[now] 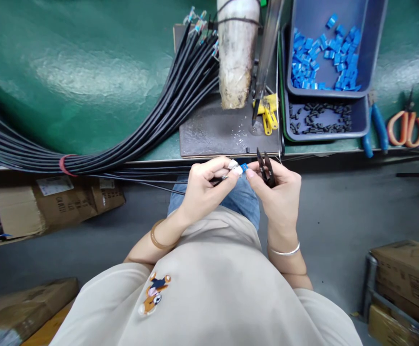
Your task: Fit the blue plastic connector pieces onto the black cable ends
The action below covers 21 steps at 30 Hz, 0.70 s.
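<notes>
My left hand (207,187) is closed in a pinch around the end of a thin black cable (175,190) that comes in from the left. White wrapping (234,165) shows at its fingertips. Finger and thumb of my right hand (279,194) pinch a small blue plastic piece (244,167), which meets the fingertips of the left hand. Whether the cable's wires sit inside the blue piece is hidden. Dark snips (266,169) are also held in the right hand, tips pointing up and jaws apart. Both hands are above my lap, just before the table edge.
A bundle of black cables (137,144), tied with a red band (65,165), curves across the green table (75,62). Bins hold blue pieces (339,53) and small black parts (326,117). Yellow-handled clips (269,115), blue-handled pliers (377,127) and orange-handled scissors (407,127) lie nearby.
</notes>
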Available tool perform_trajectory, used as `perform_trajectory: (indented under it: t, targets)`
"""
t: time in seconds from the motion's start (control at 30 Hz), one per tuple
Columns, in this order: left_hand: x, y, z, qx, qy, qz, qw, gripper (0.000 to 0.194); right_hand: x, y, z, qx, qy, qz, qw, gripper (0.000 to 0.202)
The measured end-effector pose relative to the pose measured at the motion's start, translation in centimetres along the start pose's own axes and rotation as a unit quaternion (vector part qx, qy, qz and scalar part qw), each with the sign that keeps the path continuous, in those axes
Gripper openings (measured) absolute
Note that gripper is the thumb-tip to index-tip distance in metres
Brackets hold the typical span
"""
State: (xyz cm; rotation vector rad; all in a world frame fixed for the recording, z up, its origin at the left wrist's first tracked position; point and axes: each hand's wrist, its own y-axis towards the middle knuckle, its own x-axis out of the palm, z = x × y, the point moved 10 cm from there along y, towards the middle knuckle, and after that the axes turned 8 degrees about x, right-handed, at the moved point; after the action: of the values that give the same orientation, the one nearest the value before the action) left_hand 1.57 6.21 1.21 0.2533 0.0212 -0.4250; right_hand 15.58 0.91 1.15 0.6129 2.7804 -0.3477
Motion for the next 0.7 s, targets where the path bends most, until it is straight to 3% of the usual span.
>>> perform_trajectory:
  t: [0.23,0.37,0.5,0.7]
  targets:
    - [0.3,0.0,-0.1,0.006,-0.009,-0.011,1.0,0.016,-0.1,0.0,-0.4,-0.03,-0.028,0.004,0.999,0.006]
    - [0.8,0.1,-1.8,-0.089,-0.116,-0.043,0.988,0.021,-0.2,-0.1,-0.9,-0.054,-0.039,0.007,0.998,0.012]
    - [1.5,-0.1,-3.3,-0.204,-0.231,-0.07,0.949,0.026,-0.5,-0.2,-0.8,-0.051,-0.025,0.016,0.998,0.016]
    - [1.5,-0.1,-3.2,-0.205,-0.242,-0.073,0.945,0.028,-0.1,-0.2,-1.0,-0.069,-0.037,0.01,0.997,0.015]
